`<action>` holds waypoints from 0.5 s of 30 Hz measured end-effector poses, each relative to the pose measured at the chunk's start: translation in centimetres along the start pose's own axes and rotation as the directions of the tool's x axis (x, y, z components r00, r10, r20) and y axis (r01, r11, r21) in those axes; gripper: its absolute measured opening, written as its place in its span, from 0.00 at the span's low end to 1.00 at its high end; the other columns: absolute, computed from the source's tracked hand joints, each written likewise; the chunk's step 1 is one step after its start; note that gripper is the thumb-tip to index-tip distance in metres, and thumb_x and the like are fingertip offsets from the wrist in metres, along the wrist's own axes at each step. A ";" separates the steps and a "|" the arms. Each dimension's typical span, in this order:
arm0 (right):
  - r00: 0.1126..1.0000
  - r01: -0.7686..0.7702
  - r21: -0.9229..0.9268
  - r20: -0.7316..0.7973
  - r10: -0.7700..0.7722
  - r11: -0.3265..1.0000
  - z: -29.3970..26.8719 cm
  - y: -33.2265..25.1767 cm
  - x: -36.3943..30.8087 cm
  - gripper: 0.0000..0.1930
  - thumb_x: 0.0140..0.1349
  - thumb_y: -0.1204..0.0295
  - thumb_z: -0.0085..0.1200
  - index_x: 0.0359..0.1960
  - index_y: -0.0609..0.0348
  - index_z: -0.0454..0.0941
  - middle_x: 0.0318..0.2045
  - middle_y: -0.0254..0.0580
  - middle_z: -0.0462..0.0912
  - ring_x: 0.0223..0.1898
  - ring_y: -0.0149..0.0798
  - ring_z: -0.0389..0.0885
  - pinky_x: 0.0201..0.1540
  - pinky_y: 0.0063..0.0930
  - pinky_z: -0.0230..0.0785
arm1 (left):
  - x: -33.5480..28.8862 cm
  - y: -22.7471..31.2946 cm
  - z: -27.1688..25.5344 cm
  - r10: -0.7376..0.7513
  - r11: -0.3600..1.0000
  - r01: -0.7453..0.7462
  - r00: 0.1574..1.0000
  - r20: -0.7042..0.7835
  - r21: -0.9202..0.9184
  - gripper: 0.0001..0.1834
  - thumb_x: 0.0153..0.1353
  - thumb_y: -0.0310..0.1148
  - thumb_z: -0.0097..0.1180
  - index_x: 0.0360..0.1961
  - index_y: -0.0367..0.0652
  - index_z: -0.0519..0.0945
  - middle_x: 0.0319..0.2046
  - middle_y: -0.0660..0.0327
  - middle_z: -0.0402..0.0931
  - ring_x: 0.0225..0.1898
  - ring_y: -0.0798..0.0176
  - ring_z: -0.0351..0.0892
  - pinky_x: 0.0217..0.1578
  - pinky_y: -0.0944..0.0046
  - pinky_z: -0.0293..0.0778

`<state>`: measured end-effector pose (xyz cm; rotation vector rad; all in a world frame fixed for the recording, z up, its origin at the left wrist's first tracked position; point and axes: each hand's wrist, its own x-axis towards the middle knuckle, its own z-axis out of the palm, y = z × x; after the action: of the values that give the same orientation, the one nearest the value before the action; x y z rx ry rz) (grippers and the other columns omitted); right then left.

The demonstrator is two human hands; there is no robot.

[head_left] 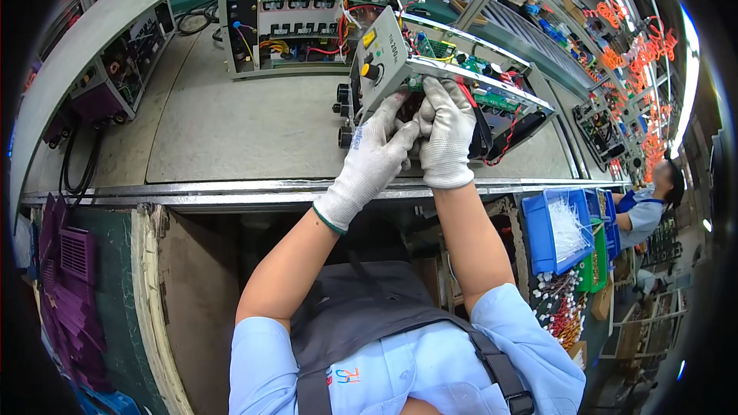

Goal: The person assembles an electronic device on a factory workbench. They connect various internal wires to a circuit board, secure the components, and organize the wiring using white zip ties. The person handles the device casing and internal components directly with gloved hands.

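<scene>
Closest to the camera is a light blue shirt (407,365) under a dark apron (357,296), with a little multicoloured emblem (347,375) on the chest. Other lettering: the grey front panel (387,52) of the opened electronics unit (484,84) has dark printed characters plus a yellow label, and the left glove has some blue print on the back.

Both forearms come up from below, elbows bent and wrists close together. The left hand (377,142) angles up and right, fingers curled by the panel's lower edge. The right hand (448,127) points up, fingers bunched at the unit's near side, by some red and black wires (480,123). The hands pretty much meet there; can't tell what, if anything, either one is clamped on.

The unit sits at the right of the grey surface (246,134), boards exposed, with another open unit (288,73) behind and to its left.

Bins, lower right: a blue bin (540,234) full of thin white strips (568,224), and a green bin (587,280) with small brownish bits. Loose wired connectors (561,307), red, yellow and white, are piled just beside them.
</scene>
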<state>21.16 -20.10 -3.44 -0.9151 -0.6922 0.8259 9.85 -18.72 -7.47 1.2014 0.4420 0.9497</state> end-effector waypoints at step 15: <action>0.995 0.097 -0.170 0.005 -0.097 0.981 -0.2 0.5 0.5 0.06 0.62 0.73 0.59 0.27 0.56 0.78 0.15 0.23 0.71 0.14 0.16 0.63 0.15 0.13 0.50 | 0.0 2.0 0.7 0.272 0.584 -0.170 0.962 0.007 0.794 0.34 0.63 0.32 0.51 0.68 0.41 0.56 0.39 0.40 0.79 0.39 0.39 0.80 0.39 0.50 0.76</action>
<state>21.39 -19.62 -3.83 -1.0272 -0.8073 0.6863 9.59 -19.05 -5.42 2.0648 0.8844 1.0767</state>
